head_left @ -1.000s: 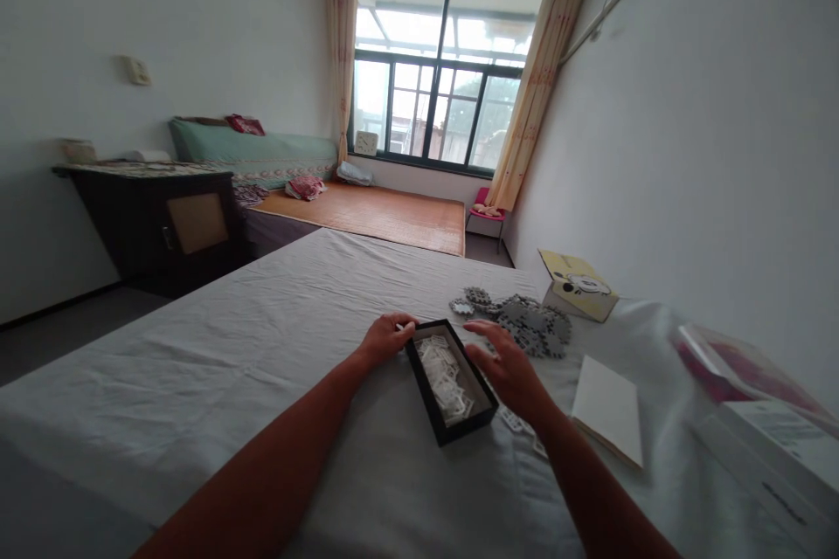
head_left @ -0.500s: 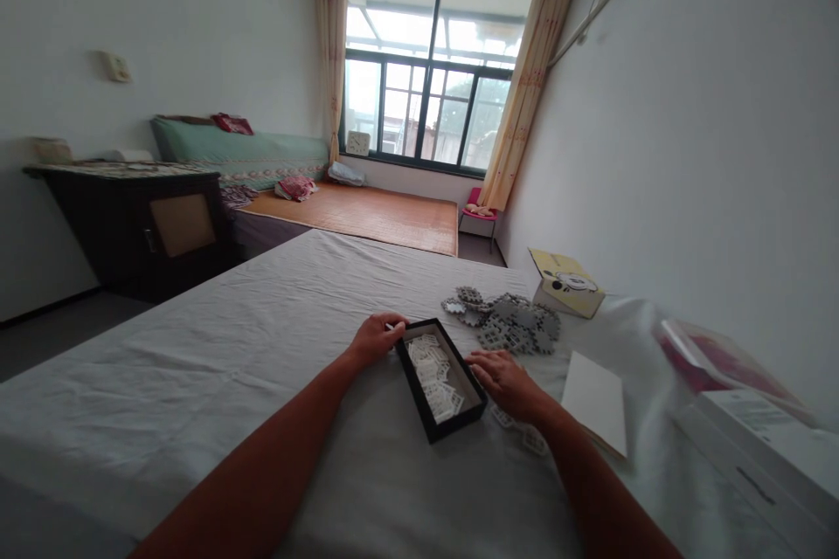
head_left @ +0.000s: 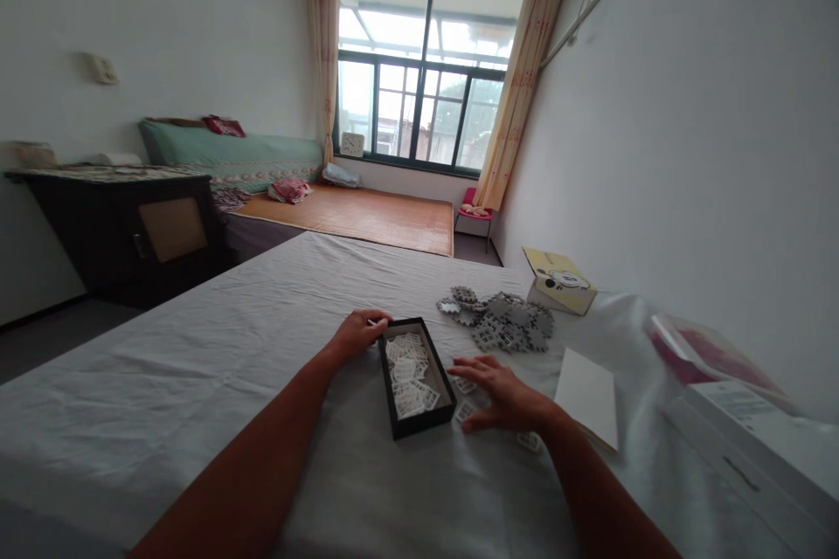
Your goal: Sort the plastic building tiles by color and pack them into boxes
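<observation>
A shallow black box [head_left: 401, 426] full of small white pieces lies on the white sheet [head_left: 275, 341] in front of me. My left hand [head_left: 357, 334] is curled on the box's far left corner, gripping its rim. To the right of the box, my right hand [head_left: 508, 393] lies flat with fingers spread over a few loose white pieces [head_left: 467, 385] on the sheet. A pile of grey toothed pieces [head_left: 504, 319] lies beyond it.
A white card [head_left: 588, 396] lies right of my right hand. A yellow box [head_left: 557, 280] stands by the wall, with white boxes [head_left: 753, 437] and a plastic bag [head_left: 708, 349] at right. A dark cabinet [head_left: 124, 227] and another bed [head_left: 354, 214] are farther off.
My right hand dropped from above the box's right side to the sheet beside it and spread flat on loose pieces. The left hand kept its hold on the corner.
</observation>
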`<state>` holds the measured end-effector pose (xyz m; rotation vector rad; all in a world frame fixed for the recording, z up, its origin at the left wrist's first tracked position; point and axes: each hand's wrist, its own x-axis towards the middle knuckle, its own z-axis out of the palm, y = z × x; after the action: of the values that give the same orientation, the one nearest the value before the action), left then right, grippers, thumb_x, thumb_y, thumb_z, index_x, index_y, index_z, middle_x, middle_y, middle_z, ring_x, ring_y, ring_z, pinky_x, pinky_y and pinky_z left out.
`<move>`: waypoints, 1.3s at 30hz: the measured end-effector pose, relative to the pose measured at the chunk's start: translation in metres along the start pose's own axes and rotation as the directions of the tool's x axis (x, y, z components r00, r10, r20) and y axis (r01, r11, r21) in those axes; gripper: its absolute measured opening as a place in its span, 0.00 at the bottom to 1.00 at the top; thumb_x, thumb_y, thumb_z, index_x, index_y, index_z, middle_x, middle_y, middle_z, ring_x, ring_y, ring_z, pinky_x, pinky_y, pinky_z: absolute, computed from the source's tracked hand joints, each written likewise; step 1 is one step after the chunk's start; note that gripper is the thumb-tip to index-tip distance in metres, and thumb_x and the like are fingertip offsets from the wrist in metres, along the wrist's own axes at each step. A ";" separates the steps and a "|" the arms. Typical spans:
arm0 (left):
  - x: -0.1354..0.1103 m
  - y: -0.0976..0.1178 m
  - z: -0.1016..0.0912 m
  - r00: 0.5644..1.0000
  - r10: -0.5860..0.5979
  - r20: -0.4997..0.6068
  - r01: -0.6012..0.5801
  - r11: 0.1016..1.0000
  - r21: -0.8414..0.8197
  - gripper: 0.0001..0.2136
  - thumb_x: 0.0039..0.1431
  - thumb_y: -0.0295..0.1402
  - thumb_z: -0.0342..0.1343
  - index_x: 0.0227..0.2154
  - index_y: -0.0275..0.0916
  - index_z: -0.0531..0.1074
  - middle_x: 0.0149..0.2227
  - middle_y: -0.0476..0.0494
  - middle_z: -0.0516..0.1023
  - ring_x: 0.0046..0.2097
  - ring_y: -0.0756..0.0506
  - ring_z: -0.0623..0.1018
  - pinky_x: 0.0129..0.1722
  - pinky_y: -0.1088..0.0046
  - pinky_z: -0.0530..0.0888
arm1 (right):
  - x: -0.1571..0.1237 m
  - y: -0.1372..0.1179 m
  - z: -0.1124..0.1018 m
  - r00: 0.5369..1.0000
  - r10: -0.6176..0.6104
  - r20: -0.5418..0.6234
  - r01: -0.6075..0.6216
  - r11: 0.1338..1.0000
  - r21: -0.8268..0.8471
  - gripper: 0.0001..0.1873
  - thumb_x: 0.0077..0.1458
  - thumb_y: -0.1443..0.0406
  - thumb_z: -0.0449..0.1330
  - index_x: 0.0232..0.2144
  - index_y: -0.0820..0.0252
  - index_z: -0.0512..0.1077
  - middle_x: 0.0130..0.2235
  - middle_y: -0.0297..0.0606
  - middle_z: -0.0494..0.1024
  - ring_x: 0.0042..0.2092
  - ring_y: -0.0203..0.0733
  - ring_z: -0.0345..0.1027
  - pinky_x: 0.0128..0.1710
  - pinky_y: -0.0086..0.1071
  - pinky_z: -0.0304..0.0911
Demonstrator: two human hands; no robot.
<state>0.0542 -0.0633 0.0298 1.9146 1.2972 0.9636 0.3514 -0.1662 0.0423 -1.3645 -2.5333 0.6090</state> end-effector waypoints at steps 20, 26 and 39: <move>-0.004 0.005 0.021 0.997 0.076 -0.015 -0.076 0.996 0.037 0.17 0.50 0.39 0.49 0.34 0.33 0.77 0.27 0.45 0.77 0.25 0.50 0.72 0.25 0.78 0.67 | -0.001 0.014 -0.014 0.892 0.224 -0.392 -0.131 0.959 0.250 0.09 0.44 0.64 0.61 0.23 0.59 0.63 0.24 0.28 0.65 0.27 0.32 0.58 0.28 0.26 0.56; -0.005 0.012 0.028 0.992 0.121 -0.026 -0.118 0.988 0.095 0.15 0.50 0.36 0.49 0.33 0.35 0.78 0.32 0.44 0.79 0.31 0.48 0.74 0.33 0.76 0.69 | 0.016 -0.034 -0.004 0.846 0.021 -0.532 0.176 0.932 0.316 0.12 0.46 0.57 0.63 0.30 0.57 0.68 0.35 0.35 0.73 0.38 0.38 0.66 0.37 0.30 0.64; -0.007 0.017 0.027 0.996 0.091 0.004 -0.091 0.994 0.055 0.17 0.49 0.38 0.48 0.34 0.33 0.78 0.28 0.45 0.78 0.25 0.50 0.71 0.26 0.77 0.67 | 0.006 0.011 0.003 0.981 0.048 -0.188 -0.033 0.996 0.085 0.12 0.43 0.68 0.62 0.34 0.57 0.73 0.35 0.36 0.74 0.36 0.38 0.67 0.37 0.30 0.62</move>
<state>0.0837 -0.0782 0.0275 2.0318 1.2573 0.9806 0.3549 -0.1568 0.0346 -1.3785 -2.3108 0.5549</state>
